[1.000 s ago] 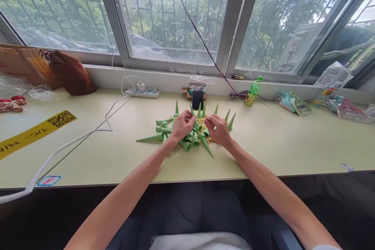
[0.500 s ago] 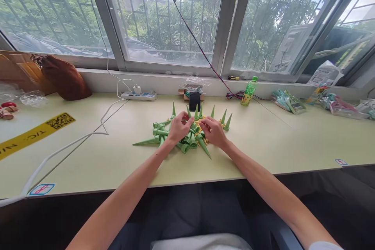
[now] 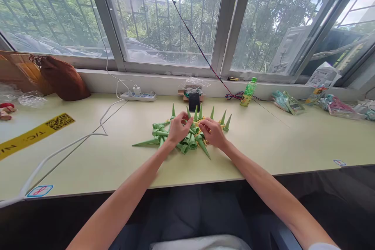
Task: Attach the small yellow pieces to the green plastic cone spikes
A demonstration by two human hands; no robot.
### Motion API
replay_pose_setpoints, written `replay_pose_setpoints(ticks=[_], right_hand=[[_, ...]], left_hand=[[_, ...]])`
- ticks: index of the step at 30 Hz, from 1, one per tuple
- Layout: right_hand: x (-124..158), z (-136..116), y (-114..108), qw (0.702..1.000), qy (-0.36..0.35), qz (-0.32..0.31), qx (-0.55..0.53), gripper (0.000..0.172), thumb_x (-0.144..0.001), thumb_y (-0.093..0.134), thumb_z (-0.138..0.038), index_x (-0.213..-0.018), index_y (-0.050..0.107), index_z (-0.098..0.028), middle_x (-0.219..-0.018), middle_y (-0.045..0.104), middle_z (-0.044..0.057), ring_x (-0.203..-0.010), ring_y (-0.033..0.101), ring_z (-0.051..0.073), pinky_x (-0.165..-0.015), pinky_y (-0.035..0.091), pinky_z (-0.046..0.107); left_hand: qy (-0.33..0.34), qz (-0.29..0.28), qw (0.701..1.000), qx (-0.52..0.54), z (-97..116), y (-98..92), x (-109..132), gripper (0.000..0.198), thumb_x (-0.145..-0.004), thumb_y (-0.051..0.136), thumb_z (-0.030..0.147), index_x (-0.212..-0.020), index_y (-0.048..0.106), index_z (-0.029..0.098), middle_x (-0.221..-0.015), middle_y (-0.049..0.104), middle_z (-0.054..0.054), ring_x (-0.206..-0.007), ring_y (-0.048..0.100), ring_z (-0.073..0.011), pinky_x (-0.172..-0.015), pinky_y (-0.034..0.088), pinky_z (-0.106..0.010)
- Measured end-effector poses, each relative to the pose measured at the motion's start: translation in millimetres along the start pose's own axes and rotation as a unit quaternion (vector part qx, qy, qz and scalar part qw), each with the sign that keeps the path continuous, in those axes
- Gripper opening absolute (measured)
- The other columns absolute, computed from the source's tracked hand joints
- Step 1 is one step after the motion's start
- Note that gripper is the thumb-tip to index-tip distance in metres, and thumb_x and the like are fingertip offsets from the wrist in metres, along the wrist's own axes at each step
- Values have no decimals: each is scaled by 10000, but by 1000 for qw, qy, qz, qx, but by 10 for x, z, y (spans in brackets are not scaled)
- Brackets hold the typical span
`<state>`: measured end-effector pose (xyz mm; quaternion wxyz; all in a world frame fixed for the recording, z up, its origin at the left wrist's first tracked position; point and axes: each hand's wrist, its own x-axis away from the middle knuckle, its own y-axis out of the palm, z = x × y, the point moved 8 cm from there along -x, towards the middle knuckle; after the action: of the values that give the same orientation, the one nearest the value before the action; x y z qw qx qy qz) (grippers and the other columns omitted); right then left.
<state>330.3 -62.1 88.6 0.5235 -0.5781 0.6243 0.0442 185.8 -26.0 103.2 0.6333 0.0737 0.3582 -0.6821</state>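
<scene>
A heap of green plastic cone spikes (image 3: 187, 140) lies on the pale table (image 3: 117, 156), mixed with small yellow parts (image 3: 202, 122). Several more green cones (image 3: 225, 122) stand upright behind the heap. My left hand (image 3: 177, 129) rests on the heap's left side, fingers curled and pinched on a green cone. My right hand (image 3: 213, 133) is on the right side, fingers pinched together over a small piece that I cannot make out. The two hands almost touch over the middle of the heap.
A black phone (image 3: 193, 102) leans at the sill behind the heap. A white power strip (image 3: 139, 95) and its cable (image 3: 73, 140) run left. A green bottle (image 3: 248, 92), a brown bag (image 3: 63, 78), yellow tape (image 3: 35, 134) and plastic packets (image 3: 288, 102) line the table.
My hands have stayed on the heap with only small finger shifts. The view has tilted slightly, moving everything a little up and left.
</scene>
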Motion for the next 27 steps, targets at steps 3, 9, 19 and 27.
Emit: replay_pose_setpoints(ticks=[3,9,19,27], right_hand=[[-2,4,3,1000,3,-1,-3,262,-983,435,-362,-878,615,-203,-801,578,45,-647,501,145,-635,436,277],[-6,-7,2,1000,0,-2,-10,253,-982,434,-352,-860,598,-202,-765,583,40,-663,508,154,-635,426,276],[-10,-33,-15,1000,1,5,-12,247,-975,443,-339,-831,585,-198,-729,591,29,-662,519,155,-629,403,270],[3,27,-47,999,9,33,-33,245,-963,463,-294,-789,590,-178,-665,550,5,-579,444,123,-581,362,253]], left_hand=[[12,1,1000,-9,13,3,2,274,-854,570,456,-788,505,198,-765,626,-2,-580,577,-113,-531,429,-218],[33,-4,999,-21,45,19,4,264,-864,558,441,-790,487,199,-795,617,2,-579,556,-101,-532,429,-207],[67,-13,997,-32,102,31,19,223,-862,576,400,-826,499,195,-816,613,0,-585,569,-95,-529,440,-203],[97,-49,994,-22,104,105,40,322,-808,659,381,-1020,507,192,-971,600,-44,-669,599,-109,-542,509,-216]])
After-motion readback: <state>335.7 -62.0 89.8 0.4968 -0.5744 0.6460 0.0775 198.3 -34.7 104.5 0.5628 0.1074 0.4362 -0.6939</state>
